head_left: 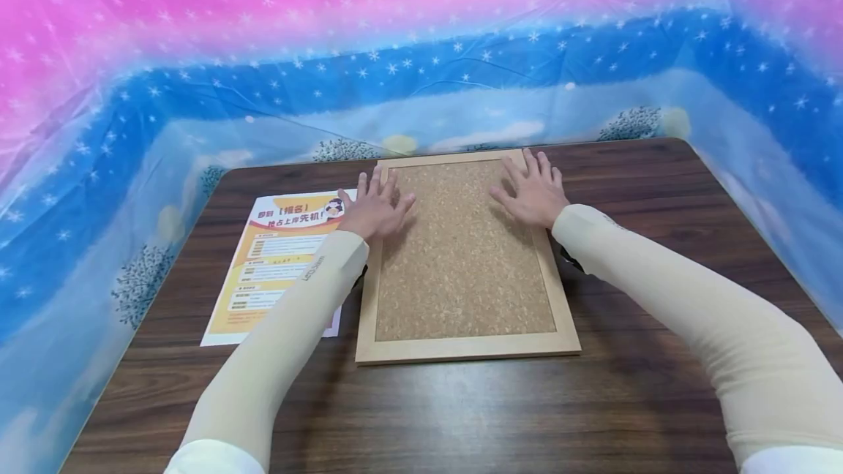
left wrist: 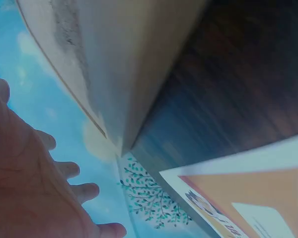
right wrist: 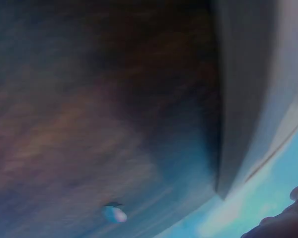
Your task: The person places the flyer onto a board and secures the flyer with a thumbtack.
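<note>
A cork board (head_left: 461, 262) in a pale wooden frame lies flat on the dark wood table. My left hand (head_left: 377, 209), fingers spread, is over the board's upper left edge and overlaps the poster's corner. On the other side my right hand (head_left: 532, 192) spreads its fingers over the upper right edge of the frame. Neither hand grips anything. In the left wrist view the left palm (left wrist: 30, 183) shows beside the frame's edge (left wrist: 139, 64). The right wrist view catches only a bit of the right hand (right wrist: 283, 220) low at the corner, past the frame (right wrist: 243, 99).
A printed orange and white poster (head_left: 244, 298) lies left of the board, partly under the left forearm in view. The brown table (head_left: 658, 240) extends around both. A pink and blue patterned cloth (head_left: 421, 72) hangs along the table's back and sides.
</note>
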The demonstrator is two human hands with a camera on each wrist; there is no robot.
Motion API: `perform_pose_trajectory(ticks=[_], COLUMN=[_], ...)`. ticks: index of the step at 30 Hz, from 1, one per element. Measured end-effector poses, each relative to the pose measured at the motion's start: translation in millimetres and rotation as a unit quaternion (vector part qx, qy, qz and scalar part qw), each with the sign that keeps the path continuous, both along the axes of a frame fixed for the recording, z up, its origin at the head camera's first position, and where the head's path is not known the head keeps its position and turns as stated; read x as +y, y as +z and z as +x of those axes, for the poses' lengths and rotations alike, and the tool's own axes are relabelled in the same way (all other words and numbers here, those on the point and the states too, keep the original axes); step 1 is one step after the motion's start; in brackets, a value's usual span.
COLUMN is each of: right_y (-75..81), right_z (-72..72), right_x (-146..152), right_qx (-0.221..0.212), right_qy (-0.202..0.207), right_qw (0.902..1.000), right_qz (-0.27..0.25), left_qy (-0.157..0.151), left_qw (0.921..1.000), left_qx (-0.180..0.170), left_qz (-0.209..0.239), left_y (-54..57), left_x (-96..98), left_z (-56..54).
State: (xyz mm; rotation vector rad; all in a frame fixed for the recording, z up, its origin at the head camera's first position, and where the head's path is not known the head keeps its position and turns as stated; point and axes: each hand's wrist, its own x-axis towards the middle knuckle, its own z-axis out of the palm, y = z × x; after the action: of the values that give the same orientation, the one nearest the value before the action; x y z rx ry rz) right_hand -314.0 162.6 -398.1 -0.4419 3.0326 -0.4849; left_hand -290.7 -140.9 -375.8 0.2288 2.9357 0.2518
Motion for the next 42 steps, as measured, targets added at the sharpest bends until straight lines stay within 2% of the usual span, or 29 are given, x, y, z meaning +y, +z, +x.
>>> perform_pose_trajectory(ticks=[7,25,37,42], right_y=[-5.2,0.1,-0.6,-3.4], right_z=[2.9,13.0,18.1,19.0], right_x=[18,67,91,100], right_qx=[-0.001,-0.01,0.003,0.009], right_qy=[-0.005,-0.02,-0.029,-0.034], right_qw=[1.0,0.9996,0.9988,0.9984], right_qz=[-0.004,-0.019,-0.039,-0.043], left_qy=[0.004,0.029,0.071,0.084], left_qw=[1.0,0.9995,0.9973,0.9964], left_qx=[-0.003,-0.01,-0.015,-0.008], left_qz=[-0.002,-0.008,0.007,-0.011], left_y=[1.7,-1.6,-3.6,-6.9], left_x=[-13.9,-65.3,-113.1,-129.0], left_z=[5.5,19.9,28.3,32.5])
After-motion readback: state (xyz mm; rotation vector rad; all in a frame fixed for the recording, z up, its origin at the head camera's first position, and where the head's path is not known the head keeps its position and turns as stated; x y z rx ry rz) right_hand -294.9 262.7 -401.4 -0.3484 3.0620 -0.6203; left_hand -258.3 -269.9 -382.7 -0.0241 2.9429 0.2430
